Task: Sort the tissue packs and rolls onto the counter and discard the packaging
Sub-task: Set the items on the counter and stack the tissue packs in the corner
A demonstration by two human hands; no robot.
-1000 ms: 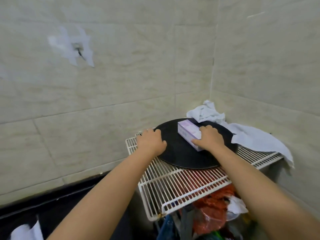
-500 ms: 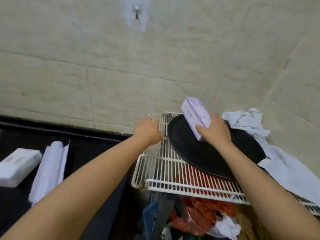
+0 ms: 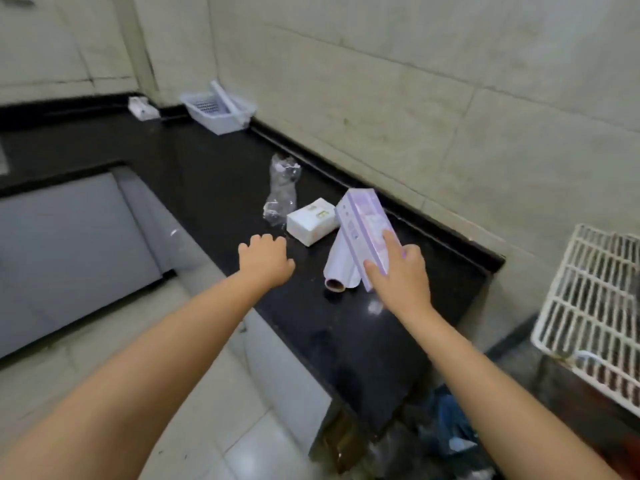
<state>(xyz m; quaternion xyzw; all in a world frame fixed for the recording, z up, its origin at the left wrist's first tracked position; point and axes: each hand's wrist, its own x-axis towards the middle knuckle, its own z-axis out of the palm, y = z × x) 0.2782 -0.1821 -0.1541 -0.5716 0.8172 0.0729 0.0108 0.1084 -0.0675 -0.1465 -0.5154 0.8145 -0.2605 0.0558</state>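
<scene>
My right hand (image 3: 403, 271) grips a purple tissue box (image 3: 363, 223) by its near end and holds it tilted above the black counter (image 3: 207, 174). Just under and left of the box lies a white roll (image 3: 341, 265) with a cardboard core showing. A white tissue pack (image 3: 311, 221) rests on the counter beyond the roll. Crumpled clear plastic packaging (image 3: 282, 188) lies behind the pack. My left hand (image 3: 265, 258) hovers over the counter's front edge, fingers curled loosely, holding nothing.
A white plastic basket (image 3: 218, 110) with a roll in it stands at the counter's far end by the wall. A white wire rack (image 3: 588, 306) sits to the right. Bags and clutter (image 3: 446, 431) lie on the floor below the counter end.
My right hand lifted the purple box off the black tray on the wire rack and carried it left over the counter. My left hand left the rack and moved over the counter edge.
</scene>
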